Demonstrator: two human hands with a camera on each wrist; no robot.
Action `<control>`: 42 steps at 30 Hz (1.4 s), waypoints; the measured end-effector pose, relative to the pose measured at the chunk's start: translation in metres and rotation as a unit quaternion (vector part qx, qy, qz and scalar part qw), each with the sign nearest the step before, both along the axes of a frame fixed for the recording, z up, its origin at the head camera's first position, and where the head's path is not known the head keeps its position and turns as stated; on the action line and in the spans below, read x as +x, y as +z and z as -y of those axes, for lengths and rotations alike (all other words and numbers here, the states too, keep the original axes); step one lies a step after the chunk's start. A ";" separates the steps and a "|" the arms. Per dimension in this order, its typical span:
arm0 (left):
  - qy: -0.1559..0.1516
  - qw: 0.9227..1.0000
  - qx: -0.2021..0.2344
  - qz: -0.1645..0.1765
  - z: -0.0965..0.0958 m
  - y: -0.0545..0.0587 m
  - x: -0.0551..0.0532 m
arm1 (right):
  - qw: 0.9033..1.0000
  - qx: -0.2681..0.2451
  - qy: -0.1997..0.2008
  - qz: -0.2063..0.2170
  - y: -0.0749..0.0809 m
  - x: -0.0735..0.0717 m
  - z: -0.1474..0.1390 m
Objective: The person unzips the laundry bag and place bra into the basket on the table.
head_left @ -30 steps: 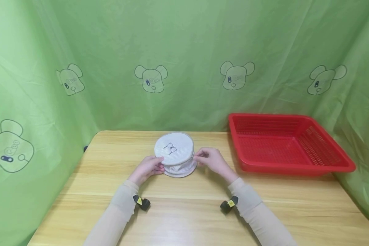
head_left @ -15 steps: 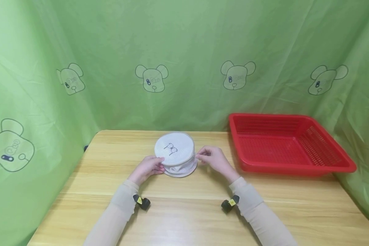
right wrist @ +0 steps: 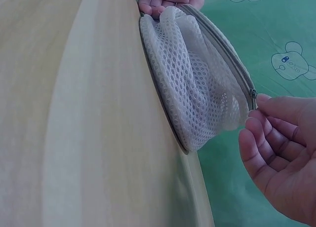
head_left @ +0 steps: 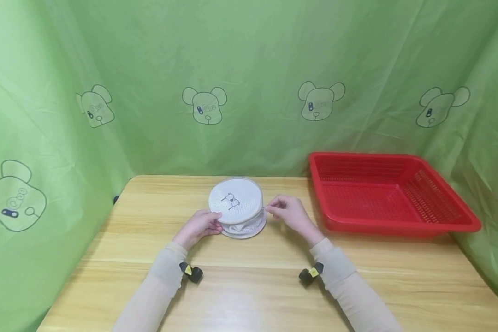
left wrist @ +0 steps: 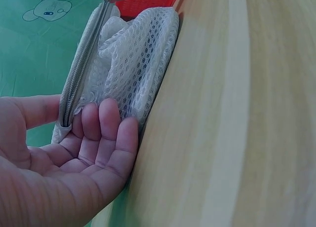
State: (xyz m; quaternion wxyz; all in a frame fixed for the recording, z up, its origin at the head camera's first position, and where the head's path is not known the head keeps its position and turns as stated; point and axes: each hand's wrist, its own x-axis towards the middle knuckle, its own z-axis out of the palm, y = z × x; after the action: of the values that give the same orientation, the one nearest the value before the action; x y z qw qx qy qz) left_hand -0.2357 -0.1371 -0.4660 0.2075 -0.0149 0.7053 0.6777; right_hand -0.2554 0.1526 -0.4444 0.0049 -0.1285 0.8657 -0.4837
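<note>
A round white mesh laundry bag (head_left: 242, 203) with a small line drawing on its flat top stands on the wooden table. Its soft mesh side (right wrist: 190, 84) is creased and partly sunken. Around the upper rim runs a zipper (left wrist: 83, 69). On the bag's left side, my left hand (head_left: 200, 226) grips the rim by the zipper's end, thumb on top and the other fingers against the mesh. My right hand (head_left: 291, 214) pinches the zipper's pull between thumb and forefinger at the bag's right side. The slider (right wrist: 253, 94) shows just beside those fingertips; the pull itself is mostly hidden.
A red plastic basket (head_left: 328, 221) with perforated walls stands at the back right of the table (head_left: 249, 295). Green curtains (head_left: 257, 55) with bear-head prints enclose the table's back and sides.
My right hand has shifted slightly right and away from me along the bag's rim, still pinching the zipper pull. The left hand and the bag have hardly moved.
</note>
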 end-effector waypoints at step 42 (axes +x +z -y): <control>-0.014 1.000 0.001 0.017 0.002 -0.003 -0.003 | 0.999 0.005 -0.038 -0.017 -0.003 -0.003 -0.002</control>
State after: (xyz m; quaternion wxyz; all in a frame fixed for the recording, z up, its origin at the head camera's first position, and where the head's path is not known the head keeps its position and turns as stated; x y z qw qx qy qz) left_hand -0.2382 -0.1395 -0.4686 0.2289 -0.0170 0.7011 0.6751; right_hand -0.2580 0.1545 -0.4476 -0.0277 -0.1043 0.8725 -0.4765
